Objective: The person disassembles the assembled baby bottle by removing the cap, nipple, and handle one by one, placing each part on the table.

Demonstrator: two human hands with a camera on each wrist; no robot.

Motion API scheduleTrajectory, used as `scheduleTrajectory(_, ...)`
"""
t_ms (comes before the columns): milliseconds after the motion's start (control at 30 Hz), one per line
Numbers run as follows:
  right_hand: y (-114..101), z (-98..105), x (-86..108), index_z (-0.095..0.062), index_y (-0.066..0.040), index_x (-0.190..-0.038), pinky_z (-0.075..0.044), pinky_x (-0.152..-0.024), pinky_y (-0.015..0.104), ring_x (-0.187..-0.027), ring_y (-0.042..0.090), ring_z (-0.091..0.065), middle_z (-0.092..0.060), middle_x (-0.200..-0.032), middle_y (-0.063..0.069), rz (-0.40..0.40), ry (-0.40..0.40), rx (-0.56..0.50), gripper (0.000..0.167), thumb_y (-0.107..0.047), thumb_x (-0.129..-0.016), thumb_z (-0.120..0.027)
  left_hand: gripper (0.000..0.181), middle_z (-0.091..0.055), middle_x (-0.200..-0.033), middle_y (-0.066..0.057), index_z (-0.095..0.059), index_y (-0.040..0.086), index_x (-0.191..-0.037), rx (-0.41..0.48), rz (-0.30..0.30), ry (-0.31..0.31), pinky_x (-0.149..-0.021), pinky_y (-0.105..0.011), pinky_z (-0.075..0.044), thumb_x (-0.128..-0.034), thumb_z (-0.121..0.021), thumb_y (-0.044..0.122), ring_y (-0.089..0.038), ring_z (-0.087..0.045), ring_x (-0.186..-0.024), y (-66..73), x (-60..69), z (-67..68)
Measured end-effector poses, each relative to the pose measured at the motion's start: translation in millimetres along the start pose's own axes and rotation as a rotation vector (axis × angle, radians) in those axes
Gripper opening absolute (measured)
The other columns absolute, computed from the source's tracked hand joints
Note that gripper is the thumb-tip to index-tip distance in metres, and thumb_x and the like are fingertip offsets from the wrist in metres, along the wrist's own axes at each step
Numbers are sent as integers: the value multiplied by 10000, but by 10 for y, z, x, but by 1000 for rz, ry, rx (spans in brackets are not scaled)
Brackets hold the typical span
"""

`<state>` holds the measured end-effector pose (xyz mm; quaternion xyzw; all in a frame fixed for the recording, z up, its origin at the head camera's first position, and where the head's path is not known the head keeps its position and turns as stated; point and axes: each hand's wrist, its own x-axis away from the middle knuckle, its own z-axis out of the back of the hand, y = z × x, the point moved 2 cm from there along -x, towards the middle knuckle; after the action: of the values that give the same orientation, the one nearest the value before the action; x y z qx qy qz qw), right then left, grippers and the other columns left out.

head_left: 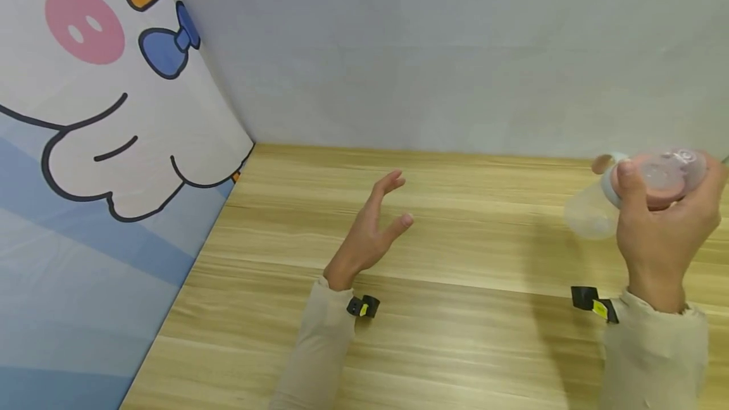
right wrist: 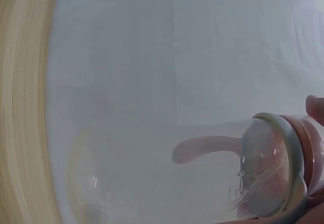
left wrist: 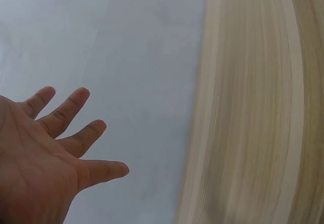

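Note:
A clear baby bottle with a pink top is held up at the right by my right hand. Its thumb and fingers grip the top, and the bottle tilts with its base toward the lower left. In the right wrist view, the see-through body stretches left from a pale collar ring, and a curved pinkish handle shows beside it. My left hand hovers over the middle of the table, holding nothing. Its fingers are spread in the left wrist view.
The light wood-grain table runs back to a pale grey cloth wall. At the left stands a cloth panel printed with a cartoon figure. Each sleeve carries a small black wrist mount.

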<state>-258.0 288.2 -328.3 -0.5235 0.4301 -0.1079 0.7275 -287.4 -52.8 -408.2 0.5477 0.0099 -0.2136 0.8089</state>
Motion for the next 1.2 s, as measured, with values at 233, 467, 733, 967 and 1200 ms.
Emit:
scheduleTrajectory(233,-79,6,27,-605,-86,-1213,-461,-761,145,-916,14,-603,-629,-1004,-126,68,9,-94,390,-142,-847,-729,1055,-343,-1615,-69,-200,180,-1600,-13,-3,-11,-1205,-641,-241,-838,-397,883,-289,-274,-1536,6,17,20)
scheduleTrajectory(467,-194,13,43,-617,-108,-1171,-406,-686,155,-850,1,-583,-632,-942,-143,109,28,-131,342,-130,-842,-705,1078,-327,-1623,-73,-209,142,-1598,-27,-19,5,-1217,-624,-231,-838,-377,889,-278,-263,-1541,17,43,65)
scheduleTrajectory(733,-382,66,44,-657,-15,-1114,-367,-657,145,-770,-2,-556,-655,-878,-115,176,34,-239,306,-99,-822,-693,1047,-319,-1627,-77,-197,170,-1602,-9,-36,-17,-1217,-631,-226,-849,-381,875,-267,-260,-1542,48,29,24)
scheduleTrajectory(967,-381,28,77,-627,-48,-1157,-354,-641,140,-700,-5,-485,-631,-896,-125,161,34,-191,347,-134,-826,-681,1055,-316,-1626,-69,-191,163,-1602,-7,-40,-15,-1210,-643,-228,-848,-382,876,-274,-253,-1543,78,46,43)
scheduleTrajectory(1200,-437,-38,113,-612,-82,-1134,-344,-634,152,-702,10,-488,-638,-902,-109,159,12,-226,316,-132,-834,-698,1013,-319,-1623,-78,-174,228,-1603,28,-41,-24,-1199,-669,-221,-851,-399,868,-278,-248,-1545,67,47,16)
